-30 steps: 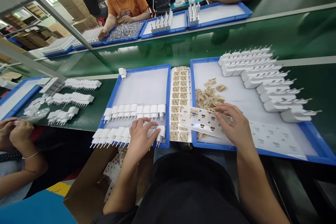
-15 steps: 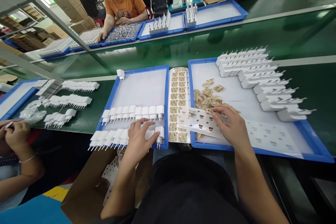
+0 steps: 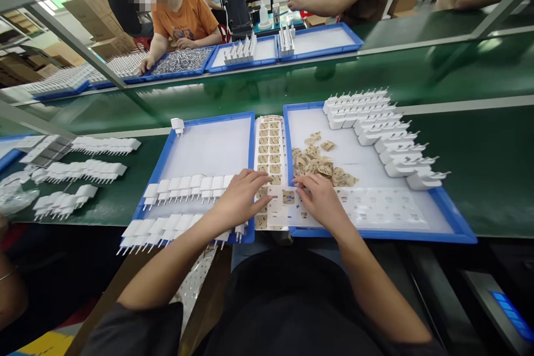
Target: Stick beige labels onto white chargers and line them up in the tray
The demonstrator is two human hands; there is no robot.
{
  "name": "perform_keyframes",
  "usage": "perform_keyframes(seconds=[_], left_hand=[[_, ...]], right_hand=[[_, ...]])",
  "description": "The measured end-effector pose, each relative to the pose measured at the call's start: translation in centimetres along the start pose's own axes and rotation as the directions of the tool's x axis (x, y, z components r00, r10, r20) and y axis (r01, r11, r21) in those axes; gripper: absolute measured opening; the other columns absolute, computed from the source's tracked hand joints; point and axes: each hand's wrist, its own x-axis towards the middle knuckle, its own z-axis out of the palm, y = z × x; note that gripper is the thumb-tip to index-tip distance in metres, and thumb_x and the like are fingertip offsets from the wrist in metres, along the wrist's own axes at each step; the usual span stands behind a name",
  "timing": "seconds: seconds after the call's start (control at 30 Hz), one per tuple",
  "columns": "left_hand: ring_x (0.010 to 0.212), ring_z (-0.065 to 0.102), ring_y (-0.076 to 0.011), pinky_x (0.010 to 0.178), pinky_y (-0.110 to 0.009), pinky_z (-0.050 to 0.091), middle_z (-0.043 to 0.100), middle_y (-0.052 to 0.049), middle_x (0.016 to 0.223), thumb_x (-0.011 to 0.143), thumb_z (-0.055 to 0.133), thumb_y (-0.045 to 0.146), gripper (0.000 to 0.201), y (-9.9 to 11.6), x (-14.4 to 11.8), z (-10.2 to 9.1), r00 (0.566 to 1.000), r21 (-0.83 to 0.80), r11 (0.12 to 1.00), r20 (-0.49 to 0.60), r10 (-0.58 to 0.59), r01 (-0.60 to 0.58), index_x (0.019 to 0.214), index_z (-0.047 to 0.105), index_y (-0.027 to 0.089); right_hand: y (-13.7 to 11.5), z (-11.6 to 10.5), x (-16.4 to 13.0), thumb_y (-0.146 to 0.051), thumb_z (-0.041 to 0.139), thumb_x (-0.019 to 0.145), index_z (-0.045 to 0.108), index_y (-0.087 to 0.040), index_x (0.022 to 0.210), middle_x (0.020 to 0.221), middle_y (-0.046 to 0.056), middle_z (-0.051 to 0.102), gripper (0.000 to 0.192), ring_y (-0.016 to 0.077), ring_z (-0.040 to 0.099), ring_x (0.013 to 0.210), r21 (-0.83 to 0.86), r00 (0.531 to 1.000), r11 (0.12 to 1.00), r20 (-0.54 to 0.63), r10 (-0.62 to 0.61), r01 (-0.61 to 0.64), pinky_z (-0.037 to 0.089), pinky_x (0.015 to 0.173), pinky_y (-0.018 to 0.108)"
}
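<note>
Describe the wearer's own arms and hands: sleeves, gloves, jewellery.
Both hands, left hand and right hand, are bare, with no gloves. No rings, watch or bracelet show. Forearms are uncovered; a dark sleeve ends near the left elbow, matching the dark top.

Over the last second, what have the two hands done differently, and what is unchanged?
The left hand left the front row of white plugs and moved right onto the sticker sheet. The right hand slid left along that sheet, so both hands now meet on it beside a brown sticker. The plug rows, the loose sticker pile and the blue trays lie as before.
</note>
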Motion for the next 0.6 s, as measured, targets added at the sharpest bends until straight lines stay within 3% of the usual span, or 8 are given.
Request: perform_keyframes(seconds=[0.1,0.2,0.27,0.37,0.6], left_hand=[[0.121,0.063,-0.0311,0.101,-0.045,0.05,0.072,-0.009,0.123,0.088,0.066,0.037,0.04,-0.2,2.9,0.2,0.99,-0.185,0.981,0.137,-0.032,0.057,0.125,0.066,0.024],[0.094,0.073,-0.0266,0.081,-0.036,0.055,0.077,-0.007,0.1,0.086,0.065,0.038,0.038,-0.1,4.8,0.7,0.961,-0.402,0.901,0.269,-0.057,0.166,0.121,0.066,0.022],[0.082,0.073,-0.0237,0.072,-0.033,0.054,0.077,-0.006,0.091,0.084,0.068,0.039,0.039,0.1,5.3,1.1,0.955,-0.498,0.842,0.292,-0.059,0.205,0.119,0.065,0.021],[0.079,0.072,-0.021,0.069,-0.03,0.053,0.077,-0.006,0.093,0.08,0.073,0.038,0.045,0.3,5.4,1.3,0.944,-0.599,0.761,0.327,-0.051,0.249,0.12,0.063,0.02],[0.073,0.071,-0.0179,0.069,-0.029,0.053,0.074,-0.001,0.077,0.071,0.081,0.029,0.051,0.8,5.2,0.9,0.917,-0.717,0.596,0.391,-0.084,0.361,0.117,0.062,0.018]], right_hand=[[-0.1,-1.1,-0.2,-0.019,0.052,0.097,0.068,-0.023,0.107,0.092,0.007,0.07,0.019,0.0261,0.067,0.09,0.138,0.999,0.991,-0.032,0.004,0.0,0.054,0.083,0.043],[-0.5,-2.0,-0.6,-0.02,0.053,0.098,0.067,-0.024,0.11,0.1,0.007,0.069,0.019,0.025,0.067,0.096,0.185,0.994,0.982,-0.11,-0.008,0.028,0.054,0.086,0.042],[-0.8,-2.3,-0.8,-0.022,0.056,0.098,0.069,-0.025,0.109,0.106,0.009,0.067,0.018,0.0264,0.066,0.103,0.144,0.983,0.986,-0.175,-0.058,0.084,0.053,0.09,0.044],[-1.2,-2.3,-0.8,-0.023,0.06,0.097,0.071,-0.028,0.107,0.108,0.008,0.067,0.016,0.0267,0.064,0.103,0.082,0.968,0.983,-0.207,-0.144,0.164,0.051,0.092,0.047],[-1.3,-1.8,-0.8,-0.023,0.061,0.096,0.072,-0.028,0.094,0.102,0.007,0.07,0.013,0.0252,0.064,0.097,0.118,0.954,0.968,-0.233,-0.188,0.219,0.052,0.089,0.046]])
